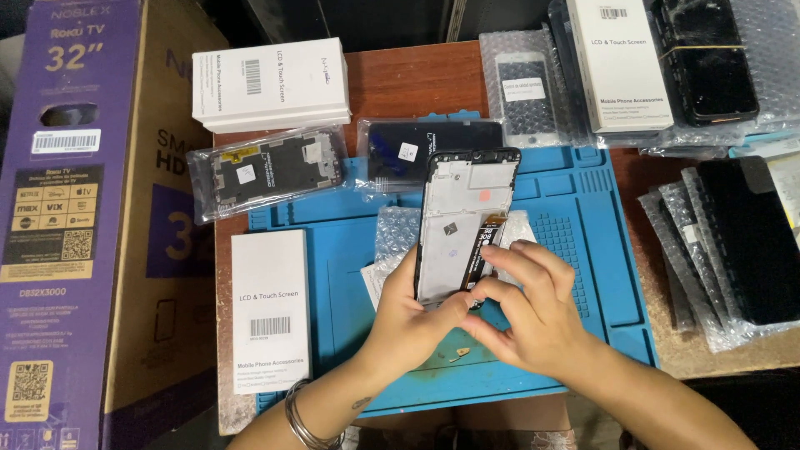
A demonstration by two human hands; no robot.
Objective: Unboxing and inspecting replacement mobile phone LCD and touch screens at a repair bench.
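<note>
Reddish-brown tabletop (400, 83) carries a blue work mat (583, 275), and my two hands meet over the near half of that mat. My left hand (412, 321), with thin metal bangles (304, 421) round the wrist, grips the lower left edge of a phone screen assembly (458, 225), fingers curled behind it and thumb pressed on the front. My right hand (533, 312) comes in from the right, its fingers close together, thumb and forefinger pinching the dark flex strip (482, 250) that runs down the assembly's right side. The assembly is held tilted up off the mat, its pale inner frame facing me and its black rim pointing away.

Under it lies a sheet of bubble wrap (396, 233) on the mat. A few small tan scraps (457, 357) sit on the mat just below my hands. Left of the mat, a white flat box (269, 308) lies lengthwise along the tabletop's edge.

Further off, a bagged phone frame (267, 171) rests half on the mat's far left corner, and a dark screen in a clear bag (408, 150) lies beside it. Behind those is a stack of white boxes (271, 83). At the far right stand another white box (618, 62), a white-faced screen in bubble wrap (523, 96), and a black phone (708, 58). More wrapped dark screens (733, 242) are fanned out at the right. A large purple and brown carton (75, 208) stands along the left.
</note>
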